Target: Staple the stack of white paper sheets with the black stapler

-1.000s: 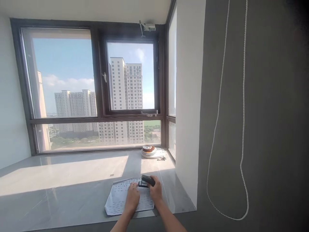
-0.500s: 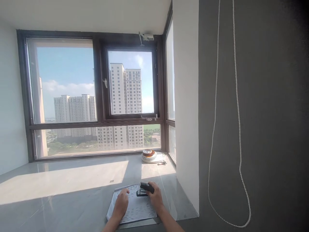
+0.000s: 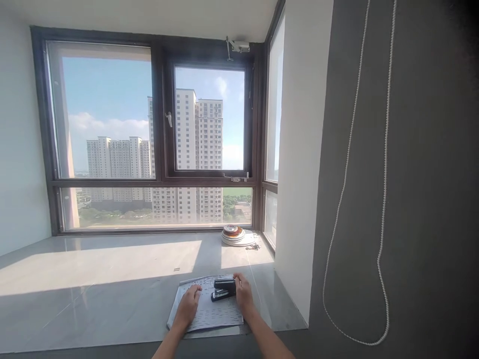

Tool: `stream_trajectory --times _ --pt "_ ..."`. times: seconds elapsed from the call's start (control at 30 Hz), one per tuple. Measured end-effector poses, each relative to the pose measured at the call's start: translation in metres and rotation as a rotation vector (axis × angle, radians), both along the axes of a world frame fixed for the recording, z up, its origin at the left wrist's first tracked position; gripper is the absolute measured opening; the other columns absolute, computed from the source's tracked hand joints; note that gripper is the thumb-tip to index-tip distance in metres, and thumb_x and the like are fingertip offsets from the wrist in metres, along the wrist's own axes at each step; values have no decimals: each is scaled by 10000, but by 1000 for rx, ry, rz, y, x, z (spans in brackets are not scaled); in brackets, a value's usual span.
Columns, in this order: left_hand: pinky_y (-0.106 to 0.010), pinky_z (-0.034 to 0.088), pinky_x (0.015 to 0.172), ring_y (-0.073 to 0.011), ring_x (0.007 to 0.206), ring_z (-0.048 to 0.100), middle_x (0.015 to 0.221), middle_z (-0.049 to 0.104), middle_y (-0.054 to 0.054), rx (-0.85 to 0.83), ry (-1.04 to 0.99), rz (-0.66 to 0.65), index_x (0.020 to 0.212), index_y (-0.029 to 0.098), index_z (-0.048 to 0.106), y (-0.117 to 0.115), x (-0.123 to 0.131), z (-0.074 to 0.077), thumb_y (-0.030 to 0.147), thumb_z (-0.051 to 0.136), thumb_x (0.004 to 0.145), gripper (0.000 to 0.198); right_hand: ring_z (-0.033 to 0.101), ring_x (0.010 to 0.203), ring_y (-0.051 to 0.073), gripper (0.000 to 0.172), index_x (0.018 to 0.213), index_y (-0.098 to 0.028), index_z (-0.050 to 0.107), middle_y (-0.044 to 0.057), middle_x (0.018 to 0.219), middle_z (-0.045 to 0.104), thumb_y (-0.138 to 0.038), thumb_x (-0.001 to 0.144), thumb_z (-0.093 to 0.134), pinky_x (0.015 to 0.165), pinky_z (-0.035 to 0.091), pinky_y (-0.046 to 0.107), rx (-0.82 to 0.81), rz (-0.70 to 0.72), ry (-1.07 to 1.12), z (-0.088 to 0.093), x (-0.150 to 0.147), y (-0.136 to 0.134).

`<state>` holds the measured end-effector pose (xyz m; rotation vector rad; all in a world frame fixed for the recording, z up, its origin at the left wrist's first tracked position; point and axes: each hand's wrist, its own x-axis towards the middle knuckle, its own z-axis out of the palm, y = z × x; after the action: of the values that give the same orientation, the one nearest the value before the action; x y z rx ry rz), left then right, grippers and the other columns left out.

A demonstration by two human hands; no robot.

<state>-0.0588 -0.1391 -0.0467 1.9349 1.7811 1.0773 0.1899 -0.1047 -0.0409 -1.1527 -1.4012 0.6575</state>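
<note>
A black stapler (image 3: 223, 288) sits on the far edge of a stack of printed paper sheets (image 3: 209, 314) lying on a grey window ledge (image 3: 112, 294). My right hand (image 3: 242, 292) grips the stapler's right end, the jaws pointing left over the paper. My left hand (image 3: 188, 306) lies flat on the sheets, fingers spread, a little left of the stapler.
A stack of plates (image 3: 233, 235) with a small dark object beside it stands in the ledge's far right corner by the window (image 3: 149, 134). A white pillar (image 3: 299, 164) and a dark grey wall with a hanging bead cord (image 3: 379, 209) bound the right side.
My left hand slid left off the stapler and now rests flat on the paper. The stapler has lowered onto the sheets under my right hand. The camera view shifted slightly.
</note>
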Motion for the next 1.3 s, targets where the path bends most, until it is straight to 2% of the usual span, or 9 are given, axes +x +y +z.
stream_trajectory --times 0.13,0.3,0.53,0.7,0.93,1.03,1.3 --pt "-375 490 1023 -257 1138 679 1184 733 -146 36 -10 2 1077 167 700 2 0 -4 316 352 951 399 684 886 254 420 845 -231 672 74 884 732 -477 930 342 822 493 342 8 -17 -54 -9 -1 7" --pt "-390 485 1033 -260 1117 683 1128 746 -134 61 -19 12 1014 180 685 5 0 -5 297 350 933 364 677 861 257 382 863 -239 637 73 871 725 -461 925 333 790 479 341 -54 -81 -51 -15 -3 14" --pt "-393 491 1019 -274 1149 670 1153 731 -137 -3 -32 31 1030 190 667 -1 2 3 353 318 949 394 644 793 248 354 830 -249 579 67 819 684 -416 965 299 729 443 325 -81 -99 -94 -18 -3 17" --pt "-398 497 993 -285 1131 670 1124 728 -140 -2 -26 14 1036 198 659 -6 3 8 379 288 966 419 637 819 242 347 842 -243 571 66 825 670 -370 977 277 749 438 318 -87 -87 -89 -18 -4 13" --pt "-383 484 995 -267 1075 679 1090 728 -129 32 -13 2 1002 205 650 6 -2 -4 367 289 963 398 648 818 242 328 806 -239 558 78 844 687 -344 973 296 758 445 319 -86 -104 -80 -16 -5 17" --pt "-386 476 1004 -268 1078 676 1067 730 -125 49 -12 5 985 205 647 5 0 -3 358 290 964 389 655 832 257 295 826 -237 565 95 856 693 -313 965 316 774 450 337 -85 -132 -106 -13 -3 15" --pt "-399 481 981 -278 1067 678 1069 740 -139 47 -5 14 985 190 675 -3 6 5 346 318 958 390 642 876 327 259 737 -253 554 140 837 676 -274 934 386 815 461 429 61 -267 -234 -13 -1 8"
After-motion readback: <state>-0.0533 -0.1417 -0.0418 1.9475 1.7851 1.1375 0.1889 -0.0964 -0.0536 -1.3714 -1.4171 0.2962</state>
